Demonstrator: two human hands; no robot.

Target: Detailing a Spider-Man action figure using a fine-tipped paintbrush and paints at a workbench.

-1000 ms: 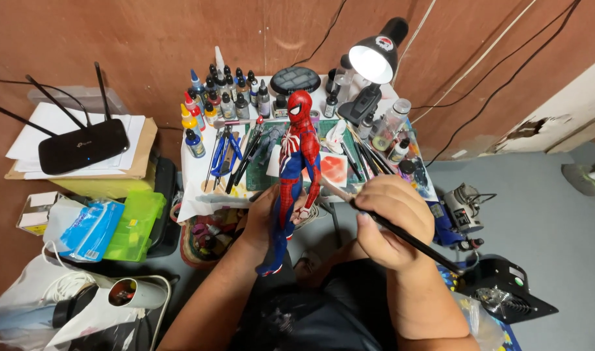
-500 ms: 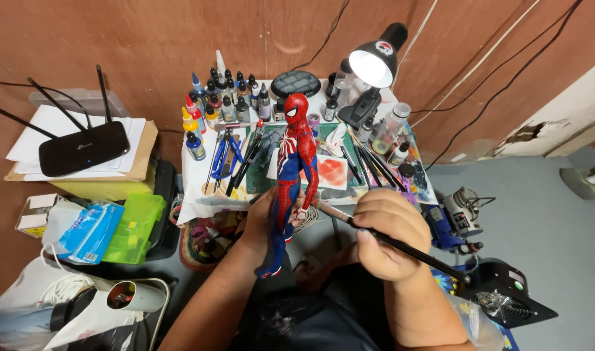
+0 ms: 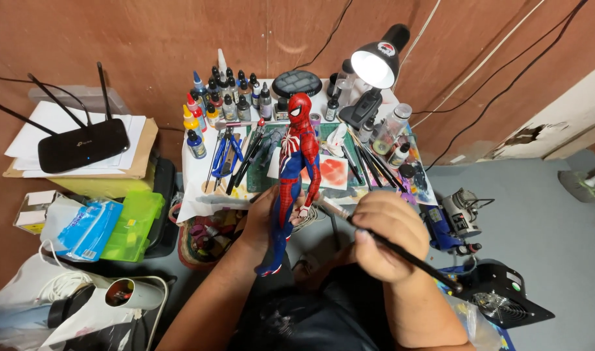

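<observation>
The red-and-blue action figure (image 3: 292, 175) remains gripped by the left hand (image 3: 266, 211); the paintbrush (image 3: 388, 246), pinched in the right hand (image 3: 385, 242), has been lowered to its hip

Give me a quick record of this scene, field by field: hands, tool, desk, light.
Left hand: left hand holds a red and blue plastic action figure upright by its legs.
Right hand: right hand holds a long black-handled paintbrush, tip beside the figure's hand.
Desk: small white paint-stained table with rows of small paint bottles.
Light: black desk lamp, switched on.
Left side: black router on papers.
</observation>
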